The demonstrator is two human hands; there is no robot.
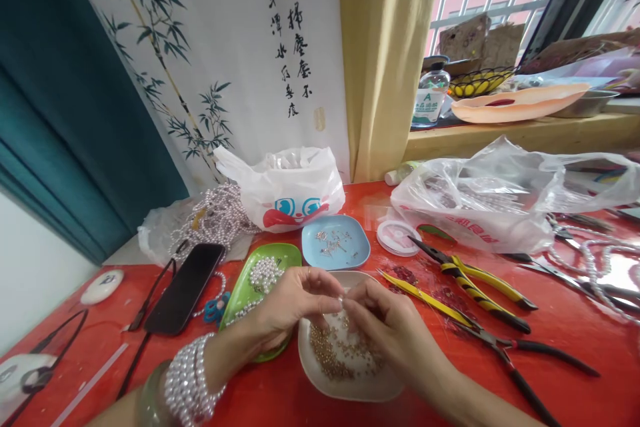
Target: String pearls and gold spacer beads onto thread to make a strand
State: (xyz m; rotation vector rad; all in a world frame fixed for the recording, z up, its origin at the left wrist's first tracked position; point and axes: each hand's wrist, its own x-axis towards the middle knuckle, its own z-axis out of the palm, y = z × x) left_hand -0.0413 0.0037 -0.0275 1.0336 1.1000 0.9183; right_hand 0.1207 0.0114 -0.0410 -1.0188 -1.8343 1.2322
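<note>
Above a white dish (313, 383) of small gold beads (327, 350), my two hands meet fingertip to fingertip. My left hand (295, 303) pinches a small pale bead (341, 301) between thumb and forefinger. From the other side, the thumb and forefinger of my right hand (387, 320) close at the same bead; whether a thread or wire runs there is too small to see. Left of the dish, partly behind my left hand, lies a green tray (287, 253) with pearl beads (265, 273). A blue tray (307, 257) behind holds small metal pieces (333, 241).
Yellow tweezers (425, 297), yellow-black pliers (475, 287) and black-handled pliers (505, 343) lie at the right, near scissors (575, 280). A phone (185, 290) and cables are at left. Plastic bags (300, 180) and bead strands (215, 217) line the back of the red table (255, 393).
</note>
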